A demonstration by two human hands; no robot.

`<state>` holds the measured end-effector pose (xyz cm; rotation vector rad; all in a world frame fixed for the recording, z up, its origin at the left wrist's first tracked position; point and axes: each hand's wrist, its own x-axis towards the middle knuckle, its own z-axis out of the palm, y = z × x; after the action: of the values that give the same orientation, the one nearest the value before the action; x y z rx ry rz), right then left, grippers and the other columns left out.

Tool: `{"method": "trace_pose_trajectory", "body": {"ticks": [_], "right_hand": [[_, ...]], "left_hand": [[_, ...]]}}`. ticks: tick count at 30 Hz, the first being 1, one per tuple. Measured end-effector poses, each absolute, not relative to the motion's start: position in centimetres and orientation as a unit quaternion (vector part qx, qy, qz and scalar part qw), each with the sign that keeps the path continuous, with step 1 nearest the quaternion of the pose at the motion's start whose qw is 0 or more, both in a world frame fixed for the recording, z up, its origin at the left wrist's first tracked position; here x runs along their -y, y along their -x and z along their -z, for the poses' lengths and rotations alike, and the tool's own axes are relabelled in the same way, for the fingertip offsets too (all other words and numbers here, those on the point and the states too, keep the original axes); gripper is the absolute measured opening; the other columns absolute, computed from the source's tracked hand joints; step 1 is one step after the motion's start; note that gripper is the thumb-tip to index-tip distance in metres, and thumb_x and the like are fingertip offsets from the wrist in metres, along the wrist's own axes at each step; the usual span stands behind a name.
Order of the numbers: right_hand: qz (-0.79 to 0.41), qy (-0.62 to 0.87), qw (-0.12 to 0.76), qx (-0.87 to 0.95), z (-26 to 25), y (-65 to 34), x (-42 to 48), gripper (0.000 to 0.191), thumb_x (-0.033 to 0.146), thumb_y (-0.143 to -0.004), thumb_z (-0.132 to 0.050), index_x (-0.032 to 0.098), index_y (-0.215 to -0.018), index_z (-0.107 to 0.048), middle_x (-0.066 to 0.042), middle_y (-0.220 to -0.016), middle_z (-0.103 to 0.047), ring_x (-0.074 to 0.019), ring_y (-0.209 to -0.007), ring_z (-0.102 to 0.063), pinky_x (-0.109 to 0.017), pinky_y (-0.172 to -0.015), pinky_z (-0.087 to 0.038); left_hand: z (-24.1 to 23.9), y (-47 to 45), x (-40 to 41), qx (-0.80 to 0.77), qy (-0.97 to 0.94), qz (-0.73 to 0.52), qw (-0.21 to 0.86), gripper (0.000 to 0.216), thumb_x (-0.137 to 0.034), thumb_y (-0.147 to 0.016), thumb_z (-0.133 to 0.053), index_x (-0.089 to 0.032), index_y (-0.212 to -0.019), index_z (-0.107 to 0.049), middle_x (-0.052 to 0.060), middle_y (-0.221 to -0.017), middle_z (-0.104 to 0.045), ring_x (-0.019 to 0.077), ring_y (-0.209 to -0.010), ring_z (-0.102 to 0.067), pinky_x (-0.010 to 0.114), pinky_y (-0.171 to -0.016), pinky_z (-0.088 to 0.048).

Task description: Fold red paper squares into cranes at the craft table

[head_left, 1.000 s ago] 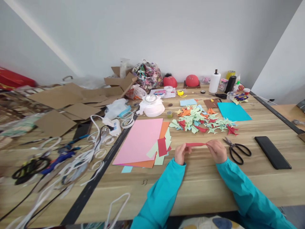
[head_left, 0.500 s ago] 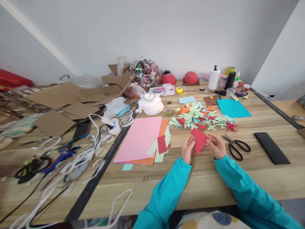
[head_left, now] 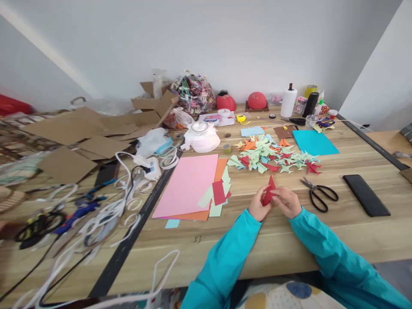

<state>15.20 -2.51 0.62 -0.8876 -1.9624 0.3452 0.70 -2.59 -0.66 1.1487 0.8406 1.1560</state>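
Observation:
A small piece of red paper (head_left: 269, 191), folded to a narrow pointed shape, is held up between my two hands in front of me. My left hand (head_left: 259, 205) grips its left and lower side, fingers closed. On the other side, the fingertips of my right hand (head_left: 287, 201) pinch its edge. Just beyond lies a heap of folded paper pieces (head_left: 264, 154) in pale green, red, orange and blue. Black-handled scissors (head_left: 318, 193) rest to the right of my right hand. Left of my hands, a red paper rectangle (head_left: 219, 192) lies on pale green strips.
Pink sheets (head_left: 188, 184) lie to the left, over orange ones. At right are a black phone (head_left: 366, 195) and a turquoise sheet (head_left: 315, 142). Cables (head_left: 106, 219), a power strip (head_left: 151, 168) and cardboard (head_left: 69, 165) crowd the far left. Bottles (head_left: 289, 103) stand along the wall.
The red paper was a broad open triangle between my hands; now it is folded narrower. My hands have come closer together, the right one moving left.

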Motion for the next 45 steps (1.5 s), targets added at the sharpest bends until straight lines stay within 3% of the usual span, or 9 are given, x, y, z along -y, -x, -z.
{"method": "trace_pose_trajectory", "body": {"ticks": [3,8,10,13,21,28,32,36,45], "right_hand": [[-0.116,0.365,0.440,0.812,-0.6,-15.5,2.5,0.034,0.022,-0.085,-0.046,0.023,-0.119,-0.050,-0.008,-0.096,-0.064,-0.0196,-0.090,-0.059,-0.035,-0.079,-0.050],[-0.065,0.457,0.479,0.746,-0.1,-16.0,1.4,0.043,0.026,-0.081,-0.053,0.018,-0.123,-0.047,-0.014,-0.118,-0.053,-0.0267,-0.109,-0.049,-0.046,-0.091,-0.041],[-0.120,0.487,0.505,0.702,0.3,-16.2,0.9,0.037,0.030,-0.079,-0.055,0.018,-0.114,-0.055,-0.013,-0.112,-0.057,-0.0263,-0.105,-0.052,-0.045,-0.088,-0.044],[-0.308,0.489,0.528,0.622,1.0,-16.4,0.3,0.023,0.038,-0.078,-0.056,0.018,-0.085,-0.064,-0.007,-0.079,-0.065,-0.0184,-0.072,-0.060,-0.034,-0.065,-0.051],[-0.539,0.457,0.610,0.359,1.2,-16.6,-0.4,0.030,0.043,-0.059,-0.073,0.016,-0.066,-0.060,0.003,-0.046,-0.055,-0.0076,-0.039,-0.045,-0.020,-0.038,-0.035],[-0.573,0.428,0.616,0.330,0.8,-15.6,0.2,0.033,0.044,-0.058,-0.073,0.018,-0.070,-0.056,0.002,-0.055,-0.060,-0.0104,-0.046,-0.054,-0.020,-0.039,-0.039],[-0.590,0.404,0.605,0.350,0.6,-15.4,0.4,0.032,0.041,-0.058,-0.074,0.019,-0.072,-0.056,0.003,-0.053,-0.061,-0.0094,-0.043,-0.053,-0.020,-0.040,-0.039],[-0.617,0.386,0.568,0.384,0.3,-15.9,0.5,0.028,0.038,-0.056,-0.075,0.018,-0.069,-0.061,0.003,-0.048,-0.061,-0.0089,-0.041,-0.052,-0.021,-0.041,-0.039],[-0.505,0.414,0.557,0.513,0.5,-16.4,0.3,0.021,0.036,-0.058,-0.075,0.021,-0.071,-0.069,-0.002,-0.066,-0.070,-0.0180,-0.063,-0.065,-0.031,-0.056,-0.052]], "left_hand": [[0.7,-0.7,2.4,-0.411,-0.464,-0.508,0.598,0.038,-0.034,-0.069,-0.065,-0.014,-0.100,-0.061,0.006,-0.073,-0.067,0.0093,-0.045,-0.051,0.022,-0.043,-0.038],[-0.1,0.3,2.0,-0.442,-0.453,-0.497,0.594,0.034,-0.042,-0.070,-0.063,-0.010,-0.083,-0.066,0.008,-0.071,-0.069,0.0069,-0.035,-0.046,0.021,-0.035,-0.031],[-0.3,0.8,1.9,-0.439,-0.451,-0.484,0.609,0.034,-0.041,-0.067,-0.064,-0.009,-0.079,-0.067,0.011,-0.075,-0.069,0.0074,-0.035,-0.047,0.021,-0.034,-0.030],[-0.2,1.3,1.7,-0.417,-0.422,-0.487,0.641,0.034,-0.041,-0.066,-0.066,-0.008,-0.076,-0.066,0.013,-0.073,-0.070,0.0091,-0.035,-0.049,0.021,-0.033,-0.031],[-0.5,1.0,1.6,-0.419,-0.349,-0.587,0.598,0.034,-0.039,-0.064,-0.067,-0.010,-0.081,-0.062,0.008,-0.069,-0.069,0.0085,-0.037,-0.050,0.021,-0.035,-0.035],[-0.1,0.4,1.4,-0.427,-0.291,-0.630,0.580,0.072,-0.039,-0.063,-0.070,-0.019,-0.124,-0.037,0.005,-0.080,-0.069,0.0123,-0.050,-0.059,0.020,-0.041,-0.041],[0.3,1.2,1.0,-0.351,-0.242,-0.553,0.716,0.053,-0.054,-0.073,-0.053,-0.014,-0.106,-0.051,0.008,-0.071,-0.068,0.0155,-0.050,-0.060,0.025,-0.044,-0.044],[0.7,1.9,0.9,-0.250,-0.228,-0.429,0.838,0.055,-0.058,-0.078,-0.038,-0.010,-0.094,-0.059,0.013,-0.070,-0.068,0.0200,-0.051,-0.062,0.029,-0.044,-0.045],[0.3,1.9,1.8,-0.184,-0.265,-0.325,0.889,0.042,-0.040,-0.078,-0.053,-0.019,-0.115,-0.051,0.012,-0.090,-0.069,0.0182,-0.061,-0.065,0.026,-0.050,-0.046]]}}
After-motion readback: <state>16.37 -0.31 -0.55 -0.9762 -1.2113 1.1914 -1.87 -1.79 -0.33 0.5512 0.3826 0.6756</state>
